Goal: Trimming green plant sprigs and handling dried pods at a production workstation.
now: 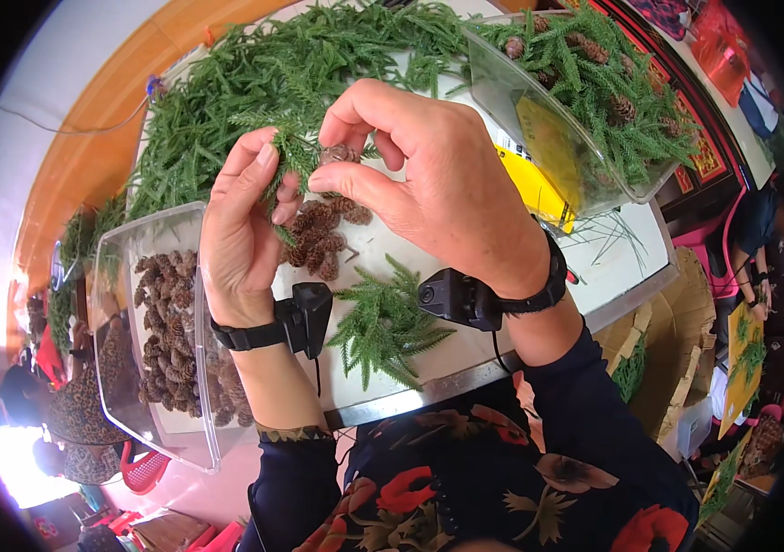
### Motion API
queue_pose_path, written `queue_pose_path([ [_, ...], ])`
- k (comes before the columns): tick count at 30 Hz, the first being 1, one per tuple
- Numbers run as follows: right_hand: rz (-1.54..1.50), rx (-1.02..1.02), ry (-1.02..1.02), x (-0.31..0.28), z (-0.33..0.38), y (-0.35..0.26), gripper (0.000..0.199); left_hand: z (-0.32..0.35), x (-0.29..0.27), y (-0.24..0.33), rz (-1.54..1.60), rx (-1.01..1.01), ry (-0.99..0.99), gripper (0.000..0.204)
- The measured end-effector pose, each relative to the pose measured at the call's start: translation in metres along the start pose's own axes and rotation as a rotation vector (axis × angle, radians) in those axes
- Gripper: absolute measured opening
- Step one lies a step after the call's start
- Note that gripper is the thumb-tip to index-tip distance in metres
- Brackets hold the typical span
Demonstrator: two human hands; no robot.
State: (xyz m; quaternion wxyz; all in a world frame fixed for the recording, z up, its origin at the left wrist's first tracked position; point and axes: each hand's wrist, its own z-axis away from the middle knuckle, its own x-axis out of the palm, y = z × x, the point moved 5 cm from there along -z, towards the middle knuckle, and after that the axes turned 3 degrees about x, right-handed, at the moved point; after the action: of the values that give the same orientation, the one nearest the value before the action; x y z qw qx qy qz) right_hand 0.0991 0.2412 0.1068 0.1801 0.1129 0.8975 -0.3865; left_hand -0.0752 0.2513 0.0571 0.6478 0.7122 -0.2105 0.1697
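Observation:
Between thumb and fingers, my left hand [243, 221] pinches a green artificial pine sprig [296, 158]. My right hand [452, 175] grips a brown pine cone [340, 155] by its side, right against the sprig's needles. Whether cone and sprig are joined cannot be seen behind the fingers. Below them, several loose pine cones [318, 241] lie in a small heap on the white tabletop [447, 354]. Nearer to me, between my wrists, rests another green sprig [383, 322] on the table.
A large pile of green sprigs [254, 83] covers the far side. At left stands a clear bin [208, 368] of pine cones; at far right, a clear bin [585, 152] holds sprigs with cones. Thin green wires [608, 235] lie by a yellow-black box [535, 184]. A cardboard box [677, 322] is right.

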Motion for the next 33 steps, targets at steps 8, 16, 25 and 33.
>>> queue_pose_path([
  [8,0.072,-0.062,0.016,-0.002,0.001,-0.004,0.018,-0.002,0.000,0.000,0.006,-0.008,-0.096,0.021],
  [16,0.017,-0.103,0.048,0.000,-0.002,-0.002,0.013,-0.004,-0.007,-0.001,-0.104,-0.028,-0.112,0.023],
  [25,-0.023,-0.154,0.089,-0.005,-0.006,-0.003,0.013,-0.001,-0.004,-0.016,0.391,-0.185,0.013,0.026],
  [33,-0.031,-0.027,0.097,-0.016,-0.005,0.005,0.012,0.002,0.016,-0.003,0.101,-0.094,-0.020,0.029],
])
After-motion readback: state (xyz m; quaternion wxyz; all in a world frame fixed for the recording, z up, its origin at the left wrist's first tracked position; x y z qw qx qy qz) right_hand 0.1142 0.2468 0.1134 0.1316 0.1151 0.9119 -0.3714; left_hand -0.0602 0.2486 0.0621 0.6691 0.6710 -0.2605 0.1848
